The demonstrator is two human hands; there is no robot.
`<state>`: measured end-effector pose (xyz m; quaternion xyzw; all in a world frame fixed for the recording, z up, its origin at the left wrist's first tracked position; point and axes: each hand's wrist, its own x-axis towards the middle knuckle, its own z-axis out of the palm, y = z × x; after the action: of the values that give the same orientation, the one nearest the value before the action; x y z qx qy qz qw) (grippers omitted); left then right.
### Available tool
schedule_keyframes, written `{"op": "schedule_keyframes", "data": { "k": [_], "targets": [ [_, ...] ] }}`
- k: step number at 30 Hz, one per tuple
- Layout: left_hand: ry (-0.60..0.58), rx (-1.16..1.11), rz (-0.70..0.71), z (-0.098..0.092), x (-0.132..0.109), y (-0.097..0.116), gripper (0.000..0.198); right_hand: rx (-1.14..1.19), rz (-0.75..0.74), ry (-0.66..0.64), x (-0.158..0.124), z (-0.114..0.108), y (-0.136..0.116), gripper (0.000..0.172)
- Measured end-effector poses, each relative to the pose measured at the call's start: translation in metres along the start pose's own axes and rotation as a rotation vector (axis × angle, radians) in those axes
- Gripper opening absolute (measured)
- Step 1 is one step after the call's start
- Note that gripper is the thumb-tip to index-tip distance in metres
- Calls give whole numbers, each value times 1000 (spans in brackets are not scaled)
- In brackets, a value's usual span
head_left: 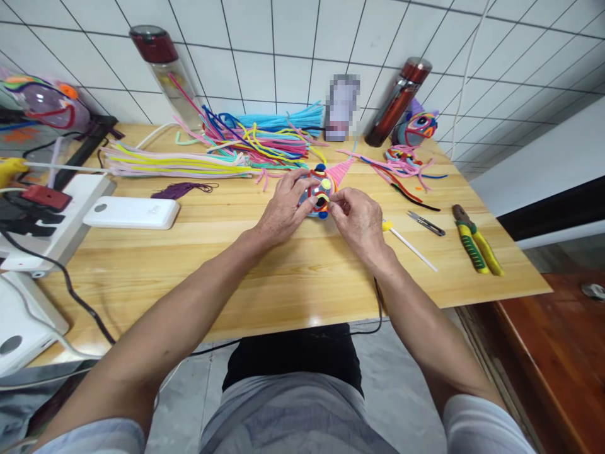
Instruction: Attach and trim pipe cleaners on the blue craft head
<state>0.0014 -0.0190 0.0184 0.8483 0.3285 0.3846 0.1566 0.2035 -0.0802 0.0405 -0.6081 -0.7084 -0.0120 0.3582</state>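
A small decorated ball [309, 183] lies on the table between my hands. It has a clear bluish body, red pipe-cleaner outlines, dark blue knobs, yellow and black eye parts and a pink cone hat [341, 171]. My left hand [288, 205] is wrapped over its left side, holding it against the table. At its right side, my right hand [357, 214] pinches the end of a short yellow pipe cleaner piece [323, 196], which curves over the black eye. The fingers hide part of the ball.
Pipe cleaner bundles [189, 161] lie along the back, with loose pieces [406, 164] at right. Thread snips [426, 222], pliers [477, 243], and a white stick [411, 247] lie right. A power bank [132, 212] and power strip [78, 214] are left. Bottles [399, 101] stand by the wall.
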Motion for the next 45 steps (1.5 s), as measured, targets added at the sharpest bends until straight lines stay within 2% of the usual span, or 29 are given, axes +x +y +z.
{"op": "schedule_keyframes", "data": {
  "k": [18, 28, 31, 36, 40, 45],
  "targets": [
    [3, -1, 17, 0, -1, 0, 42, 17, 15, 31, 0, -2, 0, 6],
    [-7, 25, 73, 1, -2, 11, 47, -20, -130, 25, -4, -14, -2, 10],
    [37, 58, 112, -1, -2, 18, 43, -39, -138, 2, -5, -16, -4, 9],
    [99, 110, 158, 0, -3, 24, 25, -67, -161, 4, -6, -16, -7, 8],
    [101, 141, 156, 1, -3, 24, 17, -75, -174, -8, -9, -18, -9, 8],
    [73, 152, 156, -1, -3, 25, 18, -69, -193, -5, -12, -23, -13, 8]
  ]
}}
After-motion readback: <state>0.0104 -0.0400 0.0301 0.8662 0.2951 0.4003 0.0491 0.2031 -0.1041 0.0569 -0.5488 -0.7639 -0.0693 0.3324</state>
